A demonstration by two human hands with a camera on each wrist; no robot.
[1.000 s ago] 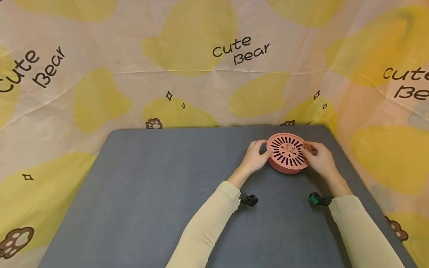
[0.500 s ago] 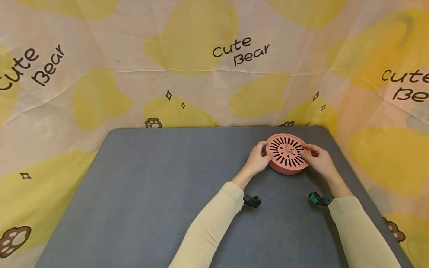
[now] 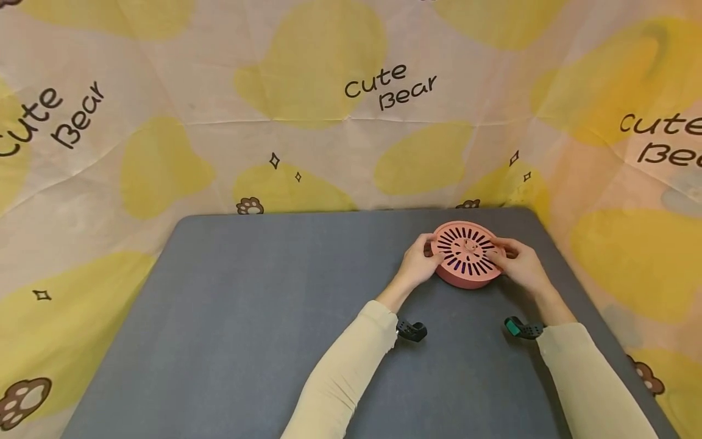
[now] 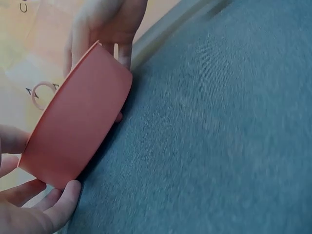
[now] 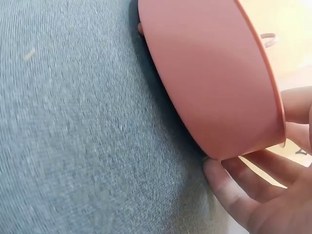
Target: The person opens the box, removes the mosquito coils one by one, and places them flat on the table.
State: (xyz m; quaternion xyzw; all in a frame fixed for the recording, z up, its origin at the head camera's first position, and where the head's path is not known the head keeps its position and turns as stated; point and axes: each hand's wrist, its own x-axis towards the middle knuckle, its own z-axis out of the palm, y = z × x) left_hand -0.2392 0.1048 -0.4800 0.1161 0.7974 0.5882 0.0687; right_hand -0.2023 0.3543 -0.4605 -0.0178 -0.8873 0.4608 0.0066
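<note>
Container (image 3: 467, 256), pink, round and slotted, a mosquito-coil holder by its look, sits towards the far right corner of the grey table (image 3: 263, 311), just short of the patterned cloth (image 3: 312, 155) behind. From where I stand, both hands have hold of it at opposite sides. The left hand (image 3: 418, 263) is partly curled, its thumb side at the upper rim and its other fingers at the lower edge; the right hand (image 3: 523, 262) mirrors that hold, its grip spanning the full height of the wall. Neither hand carries anything else. On progress, I judge the handling to be in its placing or adjusting phase: a two-handed grip is secured, the body is closed on top and low over the tabletop, and letting go is not yet done. A dark gap shows under the base, with a small foot (image 5: 140, 29) visible there; whether the feet bear on the table or the piece is held slightly clear, I cannot tell. Orientation: slotted face upward, ring handle (image 3: 470, 245) at its middle, base roughly parallel to the tabletop, though slight tilt cannot be excluded. Being circular and broader than tall, it presents no long axis across its face; its central axis runs near upright.
</note>
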